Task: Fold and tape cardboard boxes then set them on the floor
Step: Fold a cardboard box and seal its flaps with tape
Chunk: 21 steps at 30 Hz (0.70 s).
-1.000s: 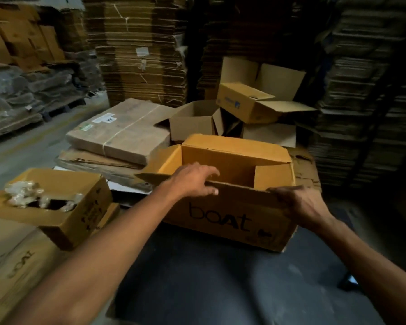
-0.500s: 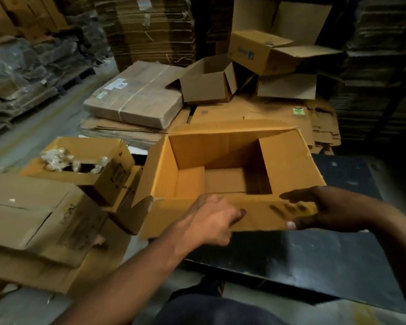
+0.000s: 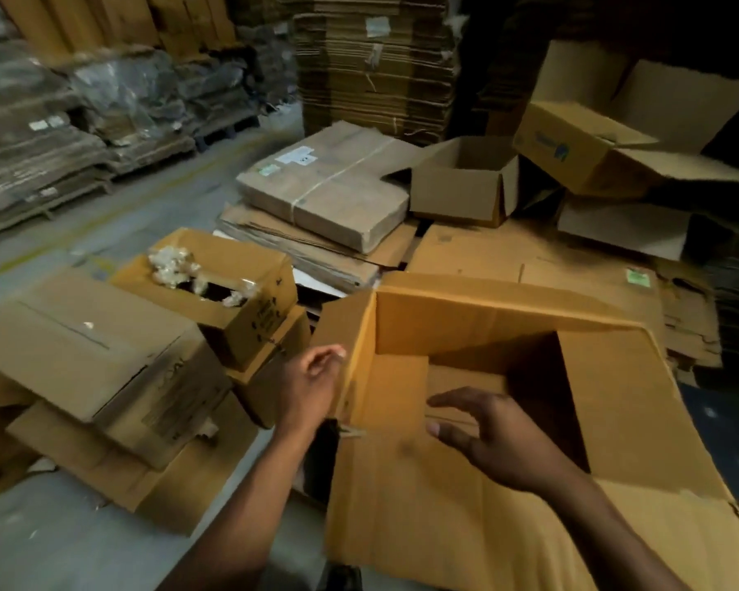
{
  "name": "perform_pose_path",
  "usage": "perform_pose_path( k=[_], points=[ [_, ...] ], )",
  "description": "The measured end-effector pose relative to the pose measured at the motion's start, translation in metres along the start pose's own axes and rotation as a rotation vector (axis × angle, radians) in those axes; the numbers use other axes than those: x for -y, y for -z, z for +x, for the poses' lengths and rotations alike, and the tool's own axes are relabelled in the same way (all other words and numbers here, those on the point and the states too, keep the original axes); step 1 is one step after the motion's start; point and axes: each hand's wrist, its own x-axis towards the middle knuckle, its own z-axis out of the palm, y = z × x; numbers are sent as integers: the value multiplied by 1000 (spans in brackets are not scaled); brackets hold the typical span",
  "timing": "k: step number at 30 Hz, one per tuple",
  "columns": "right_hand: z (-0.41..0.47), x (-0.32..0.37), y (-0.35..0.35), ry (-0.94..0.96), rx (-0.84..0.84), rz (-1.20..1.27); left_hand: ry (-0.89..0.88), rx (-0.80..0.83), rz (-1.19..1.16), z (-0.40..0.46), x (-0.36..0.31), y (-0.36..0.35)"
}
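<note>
Having released the box (image 3: 466,496), both hands (image 3: 493,441).

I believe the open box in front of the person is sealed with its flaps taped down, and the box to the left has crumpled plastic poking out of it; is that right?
Not quite. The head view shows the box in front wide open, its flaps spread outward and its inside visible, with no tape seen on them. The rest holds: the box to the left does have crumpled plastic poking out of its top.
</note>
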Motion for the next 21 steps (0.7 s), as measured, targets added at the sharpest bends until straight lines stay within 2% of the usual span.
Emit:
perform_pose_path(
  k=[3,7,10,13,16,18,21],
  points=[
    [36,0,-20,-16,20,-5,209,-28,87,46,42,22],
    [71,-5,-41,-28,62,-44,518,28,22,85,70,33],
    [81,-13,-50,-14,72,-68,614,89,-22,92,68,39],
    [78,-25,-50,7,77,-33,460,39,103,83,42,44],
    [67,-40,-43,38,57,-22,142,-109,535,67,-13,41],
    [57,-51,-38,60,49,-22,-69,-195,670,49,-58,29],
    [51,-65,-30,87,34,-48,-279,-99,861,20,-100,-16]
  ],
)
